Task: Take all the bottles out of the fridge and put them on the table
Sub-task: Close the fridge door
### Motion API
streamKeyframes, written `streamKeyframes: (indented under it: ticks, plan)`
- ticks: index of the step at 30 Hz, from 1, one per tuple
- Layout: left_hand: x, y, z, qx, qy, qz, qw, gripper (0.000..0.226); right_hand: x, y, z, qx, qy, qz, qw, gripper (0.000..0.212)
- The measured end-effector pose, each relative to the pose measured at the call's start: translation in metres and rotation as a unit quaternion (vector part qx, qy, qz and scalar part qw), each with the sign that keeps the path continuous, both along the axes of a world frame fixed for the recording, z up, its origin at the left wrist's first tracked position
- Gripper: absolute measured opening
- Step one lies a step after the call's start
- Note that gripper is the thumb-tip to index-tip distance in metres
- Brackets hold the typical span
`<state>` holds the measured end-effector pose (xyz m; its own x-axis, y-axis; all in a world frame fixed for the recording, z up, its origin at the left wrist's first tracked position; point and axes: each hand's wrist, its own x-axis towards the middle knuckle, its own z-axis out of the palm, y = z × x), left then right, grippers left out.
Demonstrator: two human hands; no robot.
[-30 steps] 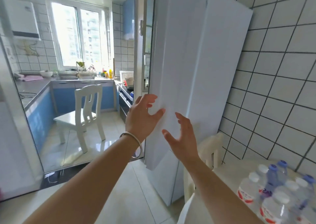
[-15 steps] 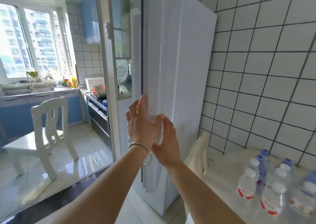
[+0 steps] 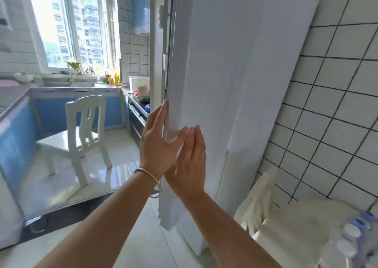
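Observation:
The tall white fridge [image 3: 235,79] stands ahead against the tiled wall, its door closed or nearly so. My left hand [image 3: 157,145], with a metal bangle at the wrist, lies flat along the door's left edge, fingers straight. My right hand [image 3: 190,161] is flat beside it, fingers together, at the door face. Neither hand holds anything. Several clear water bottles [image 3: 351,239] with white and blue caps stand blurred on the white table [image 3: 296,226] at the bottom right. The fridge's inside is hidden.
A white chair [image 3: 81,137] stands on the glossy kitchen floor to the left, beyond a sliding-door track. Blue cabinets and a worktop run under the window. A white chair back [image 3: 261,196] sits between the fridge and the table.
Both hands have moved up and together onto the fridge door's left edge. The door has swung from partly open toward closed, and my view has shifted.

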<state>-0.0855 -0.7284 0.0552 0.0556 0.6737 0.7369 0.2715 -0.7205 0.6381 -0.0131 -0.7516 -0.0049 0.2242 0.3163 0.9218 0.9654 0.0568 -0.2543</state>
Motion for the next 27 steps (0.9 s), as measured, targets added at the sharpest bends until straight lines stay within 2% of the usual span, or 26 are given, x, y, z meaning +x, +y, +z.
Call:
streamKeyframes:
  ticks: [6, 12, 17, 22, 27]
  plan:
    - [-0.035, 0.063, -0.002, -0.047, -0.018, -0.041, 0.998, 0.062, -0.020, 0.069, -0.011, 0.000, -0.060, -0.003, 0.998, 0.088]
    - [-0.069, 0.158, -0.005, -0.130, -0.079, -0.126, 0.980, 0.048, -0.048, 0.156, -0.018, 0.000, -0.081, -0.009, 0.997, 0.082]
    - [-0.080, 0.248, -0.005, -0.196, -0.107, -0.197, 0.955, 0.070, -0.062, 0.242, -0.020, -0.003, -0.092, -0.038, 0.995, 0.081]
    - [-0.075, 0.337, -0.004, -0.210, -0.103, -0.235, 0.943, 0.066, -0.068, 0.317, -0.017, -0.005, -0.101, -0.085, 0.991, 0.082]
    - [-0.055, 0.417, -0.010, -0.219, -0.122, -0.292, 0.923, 0.070, -0.050, 0.379, -0.015, -0.014, -0.143, -0.116, 0.983, 0.069]
